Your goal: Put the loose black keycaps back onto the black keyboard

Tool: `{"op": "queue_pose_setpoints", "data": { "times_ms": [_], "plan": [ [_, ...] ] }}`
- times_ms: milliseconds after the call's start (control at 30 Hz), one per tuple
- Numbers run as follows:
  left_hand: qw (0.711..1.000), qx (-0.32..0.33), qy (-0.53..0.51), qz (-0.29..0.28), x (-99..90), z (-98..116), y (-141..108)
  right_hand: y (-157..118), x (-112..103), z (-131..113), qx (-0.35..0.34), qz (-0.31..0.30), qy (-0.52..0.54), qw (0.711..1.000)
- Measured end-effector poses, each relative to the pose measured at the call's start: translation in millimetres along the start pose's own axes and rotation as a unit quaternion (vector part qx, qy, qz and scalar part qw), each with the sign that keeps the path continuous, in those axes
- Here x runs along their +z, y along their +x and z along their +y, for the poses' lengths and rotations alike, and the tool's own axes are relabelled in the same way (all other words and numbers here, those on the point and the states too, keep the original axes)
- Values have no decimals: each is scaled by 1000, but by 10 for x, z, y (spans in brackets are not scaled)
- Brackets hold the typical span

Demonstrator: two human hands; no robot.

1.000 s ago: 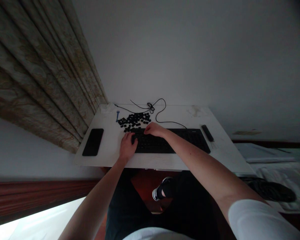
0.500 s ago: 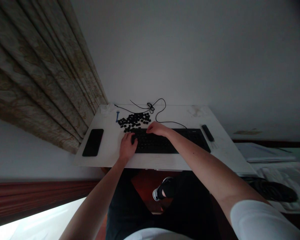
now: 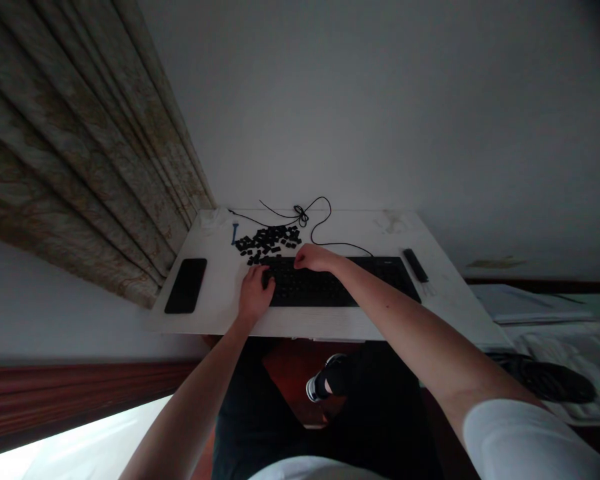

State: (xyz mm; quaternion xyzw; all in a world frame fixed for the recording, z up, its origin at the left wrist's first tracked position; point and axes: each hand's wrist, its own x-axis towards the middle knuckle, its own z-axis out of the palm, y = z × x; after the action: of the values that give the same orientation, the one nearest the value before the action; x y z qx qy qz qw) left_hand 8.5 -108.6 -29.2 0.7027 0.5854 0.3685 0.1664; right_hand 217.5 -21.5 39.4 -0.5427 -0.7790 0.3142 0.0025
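A black keyboard (image 3: 340,283) lies on the white desk (image 3: 215,297), and many of its keys look bare or hard to make out. My left hand (image 3: 254,295) rests on its left end, fingers spread over the keys. My right hand (image 3: 314,258) lies along its top edge, and whatever its fingertips touch is hidden. A heap of loose black keycaps (image 3: 267,241) sits just beyond the keyboard's left half, close to both hands. Behind it curls a thin black cable (image 3: 305,217) running to the keyboard, and a small blue tool (image 3: 235,233) lies at the heap's left.
A black phone (image 3: 185,285) lies face-down or dark at the desk's left. A black remote (image 3: 415,265) sits right of the keyboard. A patterned curtain (image 3: 80,167) hangs at left. Below the desk's front edge are my dark-clothed legs and a sneaker (image 3: 327,379).
My right hand has shifted slightly rightward along the keyboard's top edge. My left hand has stayed in nearly the same place.
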Motion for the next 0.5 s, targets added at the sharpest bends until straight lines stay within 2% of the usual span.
{"op": "queue_pose_setpoints", "data": {
  "times_ms": [233,500],
  "plan": [
    [1000,-1,-3,5,-6,9,-4,61,-20,-7,-12,-6,1,1000],
    [1000,-6,-7,4,-19,7,-8,107,-41,-21,14,-30,14,999]
  ]
}}
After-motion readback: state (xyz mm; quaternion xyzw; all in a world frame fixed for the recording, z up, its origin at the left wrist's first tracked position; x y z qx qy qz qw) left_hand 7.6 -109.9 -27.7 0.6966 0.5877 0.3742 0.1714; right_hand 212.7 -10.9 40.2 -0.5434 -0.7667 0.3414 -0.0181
